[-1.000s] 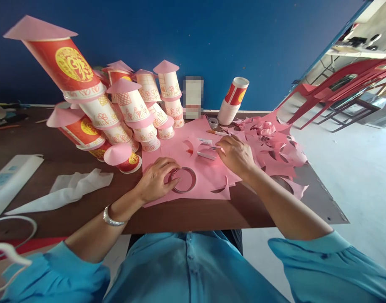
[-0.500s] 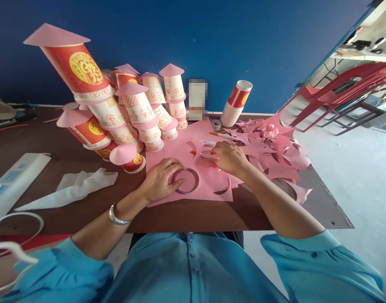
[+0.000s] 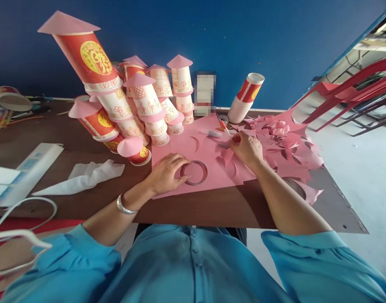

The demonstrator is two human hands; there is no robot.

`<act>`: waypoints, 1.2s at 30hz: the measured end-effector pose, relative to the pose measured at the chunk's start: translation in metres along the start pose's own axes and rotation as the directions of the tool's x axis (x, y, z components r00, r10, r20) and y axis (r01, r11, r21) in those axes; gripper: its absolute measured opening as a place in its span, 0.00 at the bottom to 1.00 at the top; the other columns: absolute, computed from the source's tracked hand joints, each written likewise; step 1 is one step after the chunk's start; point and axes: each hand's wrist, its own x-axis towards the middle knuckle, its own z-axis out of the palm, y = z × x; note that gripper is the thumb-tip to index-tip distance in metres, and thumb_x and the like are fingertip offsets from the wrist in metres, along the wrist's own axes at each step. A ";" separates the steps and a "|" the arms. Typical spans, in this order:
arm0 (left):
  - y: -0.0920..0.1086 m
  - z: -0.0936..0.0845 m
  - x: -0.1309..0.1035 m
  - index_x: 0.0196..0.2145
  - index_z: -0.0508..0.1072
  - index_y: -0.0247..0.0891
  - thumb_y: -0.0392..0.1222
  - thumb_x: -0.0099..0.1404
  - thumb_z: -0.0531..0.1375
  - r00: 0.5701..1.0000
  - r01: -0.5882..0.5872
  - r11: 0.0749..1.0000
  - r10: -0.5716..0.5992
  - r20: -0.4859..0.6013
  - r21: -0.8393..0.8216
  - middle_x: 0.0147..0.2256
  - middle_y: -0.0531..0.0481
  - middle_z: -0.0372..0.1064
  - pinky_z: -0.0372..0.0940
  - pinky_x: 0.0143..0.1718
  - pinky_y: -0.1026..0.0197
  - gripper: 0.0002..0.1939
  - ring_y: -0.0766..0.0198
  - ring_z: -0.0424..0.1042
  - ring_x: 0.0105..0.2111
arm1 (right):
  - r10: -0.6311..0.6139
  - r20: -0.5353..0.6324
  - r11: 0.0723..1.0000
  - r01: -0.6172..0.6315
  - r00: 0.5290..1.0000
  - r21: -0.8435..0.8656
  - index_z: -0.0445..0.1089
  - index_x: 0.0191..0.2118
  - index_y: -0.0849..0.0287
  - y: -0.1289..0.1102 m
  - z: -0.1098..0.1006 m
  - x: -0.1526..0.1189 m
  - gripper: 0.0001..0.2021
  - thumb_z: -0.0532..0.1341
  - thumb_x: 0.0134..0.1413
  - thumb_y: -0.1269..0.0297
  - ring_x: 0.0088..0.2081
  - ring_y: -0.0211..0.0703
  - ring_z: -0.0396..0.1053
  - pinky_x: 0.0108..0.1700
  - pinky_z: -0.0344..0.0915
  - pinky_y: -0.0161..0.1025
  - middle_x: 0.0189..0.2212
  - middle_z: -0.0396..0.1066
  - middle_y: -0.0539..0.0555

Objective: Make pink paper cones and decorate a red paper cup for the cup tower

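Observation:
My left hand [image 3: 170, 173] grips the left side of a thin round ring [image 3: 207, 173], which lies flat on a pink paper sheet [image 3: 177, 153]. Its thumb and fingers curl onto the rim. Over the right part of the sheet, my right hand [image 3: 248, 149] is closed on a white marker pen [image 3: 227, 131] with an orange-red end pointing up and away. A small clear-and-white tube-like item [image 3: 212, 134] lies just left of that hand. The palm side of the right hand is hidden.
Paper-cup towers [image 3: 149, 101] with pink cone roofs stand at the back left. A cup stack [image 3: 240, 110] and tape roll [image 3: 223, 119] stand behind the sheet. Pink paper scraps [image 3: 289, 164] cover the right side. Crumpled white film [image 3: 85, 177] and a white box [image 3: 38, 168] lie left.
My right hand has moved right and lifted the marker pen, its orange-red end now raised. My left hand stays at the ring. The whole view has shifted slightly.

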 end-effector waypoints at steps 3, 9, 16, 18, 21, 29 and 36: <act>0.000 -0.001 0.000 0.53 0.74 0.38 0.50 0.69 0.64 1.000 -0.004 1.000 0.004 0.010 0.011 0.50 0.40 0.74 0.70 0.55 0.43 0.19 0.49 0.73 0.52 | 0.083 -0.029 0.917 -0.064 0.996 0.395 0.71 0.32 0.56 0.004 0.006 0.005 0.06 0.64 0.54 0.59 0.33 0.48 0.74 0.35 0.67 0.42 0.31 0.79 0.54; 0.000 -0.001 0.000 0.52 0.73 0.38 0.48 0.69 0.64 1.000 -0.013 1.000 0.013 0.006 0.012 0.50 0.40 0.74 0.70 0.55 0.42 0.18 0.49 0.74 0.51 | 0.153 -0.216 0.477 0.120 0.964 0.871 0.65 0.34 0.53 0.010 0.007 0.017 0.12 0.65 0.56 0.52 0.33 0.43 0.74 0.38 0.72 0.40 0.29 0.75 0.50; -0.001 -0.003 0.001 0.53 0.72 0.41 0.47 0.68 0.65 0.986 -0.049 0.998 0.041 -0.163 -0.046 0.50 0.41 0.73 0.74 0.51 0.49 0.18 0.52 0.74 0.52 | 0.005 -0.205 0.413 0.184 0.979 0.892 0.69 0.38 0.52 -0.002 -0.021 0.002 0.15 0.66 0.57 0.46 0.24 0.38 0.68 0.30 0.70 0.39 0.25 0.68 0.45; 0.002 -0.007 0.001 0.54 0.71 0.42 0.47 0.68 0.65 0.952 -0.047 0.998 0.035 -0.305 -0.033 0.49 0.41 0.73 0.75 0.48 0.50 0.19 0.53 0.74 0.50 | -0.177 -0.059 0.360 0.121 0.982 0.925 0.73 0.38 0.54 -0.016 -0.023 -0.011 0.16 0.69 0.55 0.47 0.21 0.37 0.67 0.28 0.69 0.39 0.22 0.69 0.45; 0.009 -0.011 0.002 0.56 0.69 0.40 0.49 0.67 0.68 0.883 -0.063 0.998 0.052 -0.467 -0.008 0.46 0.42 0.74 0.75 0.46 0.51 0.24 0.57 0.75 0.44 | -0.373 0.115 0.350 0.025 0.921 0.936 0.76 0.35 0.57 -0.038 -0.023 -0.032 0.16 0.71 0.54 0.49 0.21 0.37 0.68 0.28 0.68 0.38 0.21 0.72 0.46; 0.019 -0.010 -0.001 0.43 0.77 0.42 0.39 0.72 0.62 0.885 -0.103 0.994 0.078 -0.459 -0.030 0.35 0.51 0.81 0.75 0.40 0.60 0.03 0.65 0.79 0.35 | -0.483 0.240 0.319 -0.087 0.842 0.944 0.78 0.38 0.59 -0.059 -0.018 -0.056 0.15 0.74 0.53 0.53 0.26 0.39 0.73 0.31 0.71 0.38 0.23 0.75 0.49; 0.017 -0.011 0.001 0.42 0.77 0.40 0.43 0.69 0.66 0.900 -0.108 0.993 0.116 -0.421 0.042 0.36 0.48 0.81 0.75 0.39 0.58 0.06 0.62 0.79 0.36 | -0.502 0.236 0.142 -0.190 0.832 0.971 0.77 0.40 0.57 -0.060 -0.008 -0.059 0.17 0.71 0.57 0.48 0.29 0.41 0.77 0.34 0.76 0.41 0.29 0.78 0.50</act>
